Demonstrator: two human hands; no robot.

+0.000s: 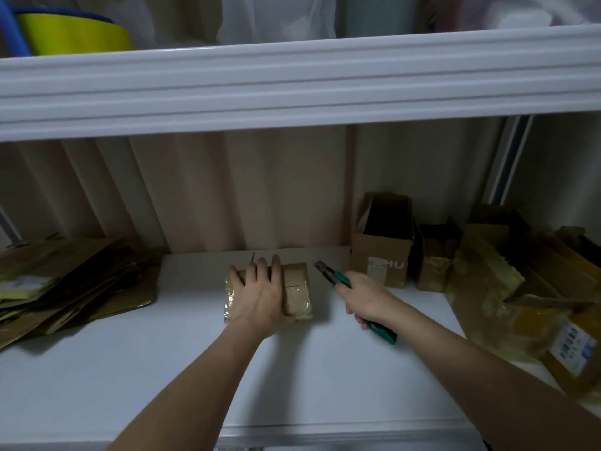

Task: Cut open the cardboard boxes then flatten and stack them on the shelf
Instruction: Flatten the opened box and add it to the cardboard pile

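A small taped cardboard box point(297, 291) lies in the middle of the white shelf point(182, 359). My left hand point(258, 296) lies over its left part, fingers spread across the top and thumb curled round the near edge. To the right, my right hand point(364, 299) grips a green-handled utility knife point(338, 279); its blade end points up and left, a little apart from the box's right side. A stack of flattened cardboard point(65, 284) lies at the left of the shelf.
Several unflattened boxes stand at the right: an open one point(382, 252) by the back wall, others point(487, 275) piled beside it, and a labelled one point(566, 346) near the front edge. An upper shelf beam point(292, 89) overhangs, with a yellow roll point(74, 37) above.
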